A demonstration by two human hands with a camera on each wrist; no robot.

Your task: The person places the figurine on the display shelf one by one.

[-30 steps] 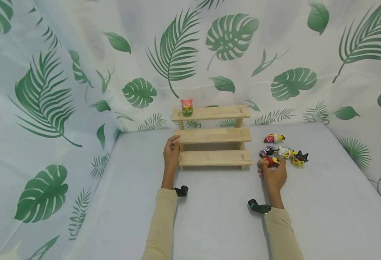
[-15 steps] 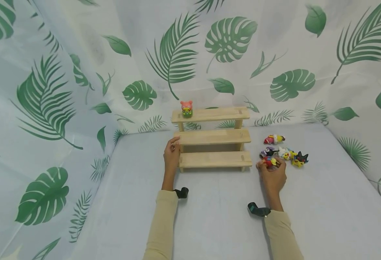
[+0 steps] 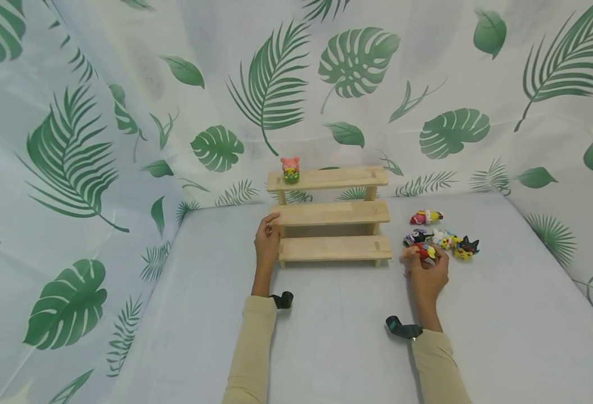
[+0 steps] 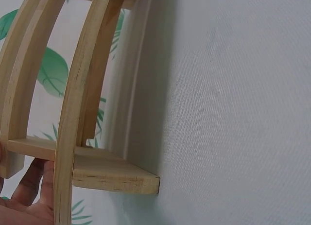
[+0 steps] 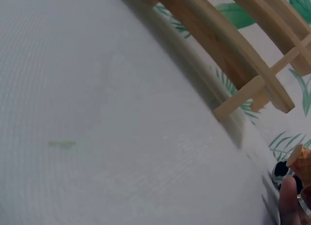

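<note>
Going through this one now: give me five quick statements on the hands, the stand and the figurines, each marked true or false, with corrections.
1. The left hand holds the left end of the wooden stand. True.
2. The stand has four tiers. False: it has three.
3. The right hand holds a red-and-yellow figurine. True.
4. The black-and-yellow figurine is on the bottom tier. False: it is on the table, right of the stand.
5. A pink-headed figurine stands on the top tier. True.
</note>
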